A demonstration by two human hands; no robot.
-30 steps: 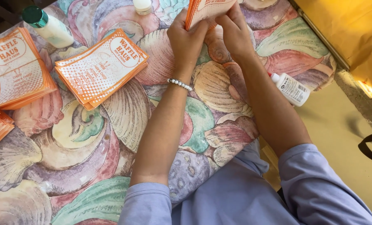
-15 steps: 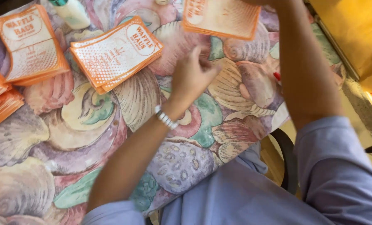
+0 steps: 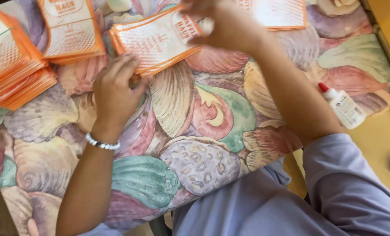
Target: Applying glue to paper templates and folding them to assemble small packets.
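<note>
The orange-and-white paper bag [image 3: 155,41] lies flat near the bench's far edge, between both hands. The left hand [image 3: 116,89], fingers loosely curled and holding nothing, touches its near edge; the right hand [image 3: 225,26], blurred, rests over its right corner, grip unclear. Stacks of bags [image 3: 16,65] sit by the left edge, a glue bottle [image 3: 343,107] at the right edge.

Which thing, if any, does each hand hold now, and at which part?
The left hand touches the near edge of the middle orange paper packet. The right hand lies on its far corner; it is blurred, so a closed grip cannot be told.
</note>
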